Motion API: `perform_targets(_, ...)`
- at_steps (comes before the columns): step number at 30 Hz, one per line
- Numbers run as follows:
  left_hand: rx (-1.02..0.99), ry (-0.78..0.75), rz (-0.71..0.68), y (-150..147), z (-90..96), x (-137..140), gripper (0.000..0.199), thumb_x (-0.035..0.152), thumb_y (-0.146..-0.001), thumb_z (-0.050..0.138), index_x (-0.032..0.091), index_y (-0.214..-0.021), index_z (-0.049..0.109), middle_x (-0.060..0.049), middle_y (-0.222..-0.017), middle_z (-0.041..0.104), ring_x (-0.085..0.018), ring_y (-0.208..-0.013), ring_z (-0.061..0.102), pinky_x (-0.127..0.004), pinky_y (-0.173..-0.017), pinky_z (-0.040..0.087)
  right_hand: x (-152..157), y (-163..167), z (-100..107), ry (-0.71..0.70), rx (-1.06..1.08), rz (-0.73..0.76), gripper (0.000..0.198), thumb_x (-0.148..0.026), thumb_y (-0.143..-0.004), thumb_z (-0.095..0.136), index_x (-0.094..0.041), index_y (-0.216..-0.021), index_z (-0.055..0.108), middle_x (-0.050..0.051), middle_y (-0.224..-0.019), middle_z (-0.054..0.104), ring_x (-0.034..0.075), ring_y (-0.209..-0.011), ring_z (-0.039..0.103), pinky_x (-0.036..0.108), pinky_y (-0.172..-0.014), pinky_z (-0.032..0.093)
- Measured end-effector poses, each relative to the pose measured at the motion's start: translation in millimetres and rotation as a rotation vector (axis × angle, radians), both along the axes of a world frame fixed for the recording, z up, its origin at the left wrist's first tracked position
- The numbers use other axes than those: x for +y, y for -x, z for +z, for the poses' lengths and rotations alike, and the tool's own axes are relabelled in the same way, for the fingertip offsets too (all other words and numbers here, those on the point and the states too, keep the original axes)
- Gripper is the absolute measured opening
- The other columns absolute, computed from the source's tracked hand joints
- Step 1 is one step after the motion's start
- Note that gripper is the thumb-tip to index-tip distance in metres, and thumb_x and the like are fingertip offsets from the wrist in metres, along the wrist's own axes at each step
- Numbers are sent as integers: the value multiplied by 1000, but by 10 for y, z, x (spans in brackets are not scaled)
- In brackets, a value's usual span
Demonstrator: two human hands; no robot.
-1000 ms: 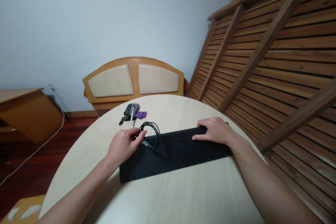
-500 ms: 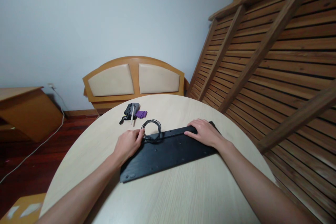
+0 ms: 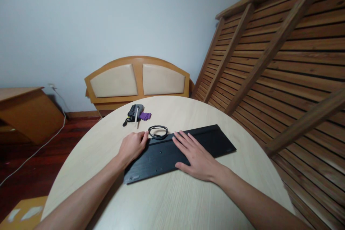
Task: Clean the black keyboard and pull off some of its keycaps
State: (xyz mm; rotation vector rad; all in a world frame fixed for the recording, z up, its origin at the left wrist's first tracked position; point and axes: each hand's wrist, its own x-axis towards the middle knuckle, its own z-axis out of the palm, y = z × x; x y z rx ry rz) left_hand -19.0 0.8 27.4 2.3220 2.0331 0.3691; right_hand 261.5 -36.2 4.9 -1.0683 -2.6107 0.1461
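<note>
A black keyboard [image 3: 167,156] lies underside up on the round table [image 3: 188,201], slanting up to the right. My left hand [image 3: 133,146] is closed at its far left edge, with the fingertips curled over and partly hidden. Right beside those fingertips is the keyboard's coiled black cable [image 3: 159,137], resting along the far edge. My right hand [image 3: 198,158] lies flat on the keyboard's middle, palm down, fingers stretched out and thumb apart.
Farther back on the table sits a small pile: a grey and black item [image 3: 134,112], a white stick [image 3: 137,115] and a purple cloth-like piece [image 3: 145,116]. A padded headboard [image 3: 138,79] stands behind the table. Wooden slats [image 3: 269,72] lean on the right.
My right hand has slid left and nearer from the keyboard's far right edge onto its middle, fingers straightening. The cable coil has dropped flatter. My left hand stays in place.
</note>
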Motion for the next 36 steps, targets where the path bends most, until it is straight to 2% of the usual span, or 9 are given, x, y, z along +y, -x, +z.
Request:
perform_targets(5, -1, -6, -17, 31, -9, 15, 52, 42, -106, 32, 20, -79, 71, -12, -80, 76, -25, -76, 71, -29, -62, 37, 1, 55, -18, 114, -40, 28, 83, -65, -95, 49, -22, -161, 24, 9, -167, 19, 29, -154, 15, 52, -125, 16)
perform_targets(13, 13, -47, -25, 57, -11, 31, 50, 43, -105, 33, 20, -80, 70, -12, -81, 75, -25, -76, 71, -29, -63, 37, 52, -87, 68, -83, 40, -33, 86, -60, -97, 48, -19, -163, 9, 9, -168, 12, 27, -155, 7, 51, -125, 12)
perform_targets(19, 27, -41, -21, 80, -19, 51, 49, 43, -105, 34, 20, -79, 70, -11, -79, 75, -25, -75, 70, -29, -63, 37, 65, -51, -8, 79, -47, 59, 88, -65, -93, 52, -21, -162, 18, 9, -167, 16, 28, -154, 13, 51, -125, 16)
perform_targets(26, 40, -57, -8, 124, -6, 65, 51, 45, -105, 34, 20, -81, 70, -11, -80, 75, -25, -76, 71, -28, -65, 40, 73, -94, 45, -35, 23, 39, 94, -59, -92, 56, -22, -163, 7, 9, -168, 13, 29, -155, 9, 53, -125, 12)
perform_targets(31, 40, -63, -21, 131, -17, 61, 48, 44, -105, 35, 21, -81, 69, -10, -80, 75, -24, -75, 70, -28, -63, 39, 75, -75, 6, 55, -63, 78, 93, -65, -90, 57, -23, -162, 16, 9, -167, 17, 28, -154, 13, 51, -125, 12)
perform_targets(36, 43, -78, -27, 140, -16, 58, 47, 44, -105, 35, 21, -83, 69, -10, -80, 75, -25, -75, 70, -28, -63, 38, 207, -272, 45, -17, -29, 14, 108, -71, -77, 67, -24, -162, 19, 10, -168, 16, 31, -154, 10, 54, -125, 9)
